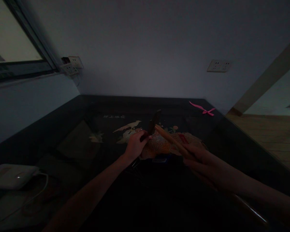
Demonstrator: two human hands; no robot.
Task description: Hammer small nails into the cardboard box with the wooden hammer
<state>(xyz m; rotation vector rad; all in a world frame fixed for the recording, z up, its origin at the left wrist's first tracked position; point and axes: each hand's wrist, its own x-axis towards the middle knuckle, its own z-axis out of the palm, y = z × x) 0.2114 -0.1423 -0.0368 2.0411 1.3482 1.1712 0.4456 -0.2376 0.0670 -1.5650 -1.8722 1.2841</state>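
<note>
In the dim head view, my left hand [135, 145] is closed round a dark, flat object [154, 123] that points up and away. My right hand [200, 159] grips a long wooden stick [170, 139]; its near end comes out below my forearm at the lower right. The far tip of the stick is close to the dark object, and whether they touch is unclear. Beneath both hands lies a speckled orange and brown bag [159, 145] with a red label. A small blue item [161, 159] shows at the bag's near edge.
The dark table [106, 104] has a printed bird and flowers. A pink ribbon [205, 110] lies at the far right. On the near left is a white device [13, 176] with a cable. Sockets [218, 65] are on the wall behind.
</note>
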